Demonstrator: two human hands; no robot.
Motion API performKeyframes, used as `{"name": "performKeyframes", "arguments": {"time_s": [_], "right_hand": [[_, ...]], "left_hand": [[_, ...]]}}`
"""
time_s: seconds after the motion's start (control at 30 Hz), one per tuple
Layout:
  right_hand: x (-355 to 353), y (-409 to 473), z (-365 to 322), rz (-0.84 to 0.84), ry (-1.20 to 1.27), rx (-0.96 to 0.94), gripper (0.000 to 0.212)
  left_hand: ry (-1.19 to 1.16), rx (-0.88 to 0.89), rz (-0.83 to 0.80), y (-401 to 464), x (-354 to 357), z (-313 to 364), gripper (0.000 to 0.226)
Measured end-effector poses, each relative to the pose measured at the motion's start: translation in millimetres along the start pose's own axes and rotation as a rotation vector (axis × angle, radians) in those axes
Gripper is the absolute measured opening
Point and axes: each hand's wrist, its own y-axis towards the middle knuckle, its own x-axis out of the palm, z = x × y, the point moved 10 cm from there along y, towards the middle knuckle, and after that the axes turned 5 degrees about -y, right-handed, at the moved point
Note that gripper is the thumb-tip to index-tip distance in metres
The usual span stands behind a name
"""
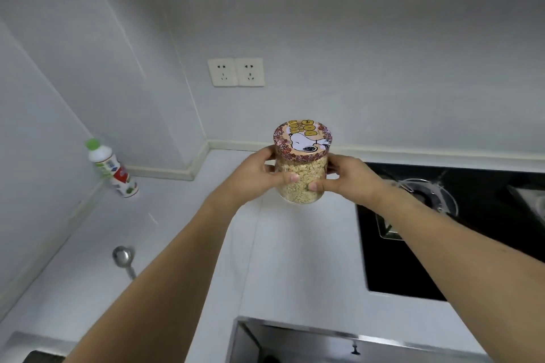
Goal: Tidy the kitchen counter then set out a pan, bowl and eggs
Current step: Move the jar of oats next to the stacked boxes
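Jar (300, 177): upright, long axis vertical, printed lid up, apparently clear of your counter (295, 259).
Left hand (259, 174): wrapped round its left side.
Right hand (345, 177): clamped on its right.

The jar (300, 183) is clear, showing pale tan oats; its lid (303, 140) is pink with a dark floral border, yellow letters and a white cartoon dog. The bottle (113, 169) is white, green-capped, its blurred label apparently red and green. The counter (295, 259) is white, the hob (413, 259) black, the ladle (123, 258) silver.
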Motion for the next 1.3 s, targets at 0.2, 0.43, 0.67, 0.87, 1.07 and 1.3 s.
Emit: {"name": "performKeyframes", "arguments": {"time_s": [0.2, 0.43, 0.67, 0.87, 1.07, 1.3], "right_hand": [[-94, -121, 54, 0.113, -0.018, 0.076, 0.058], [-210, -282, 125, 0.315, -0.078, 0.171, 0.061], [-302, -407, 201, 0.495, -0.011, 0.306, 0.076], [-370, -464, 280, 0.584, -0.006, 0.394, 0.062], [-461, -491, 372, 0.612, -0.055, 0.445, 0.063], [-582, -526, 473, 0.663, -0.051, 0.528, 0.057]], "left_hand": [[0.017, 0.054, -0.15, -17, 148, 47, 0.066], [0.059, 0.137, -0.348, -34, 340, 102, 0.077], [0.093, 0.187, -0.567, -43, 514, 150, 0.072], [0.108, 0.21, -0.697, -22, 637, 164, 0.058], [0.056, 0.177, -0.742, 36, 763, 167, 0.067], [0.112, 0.177, -0.816, 112, 918, 198, 0.079]]}}
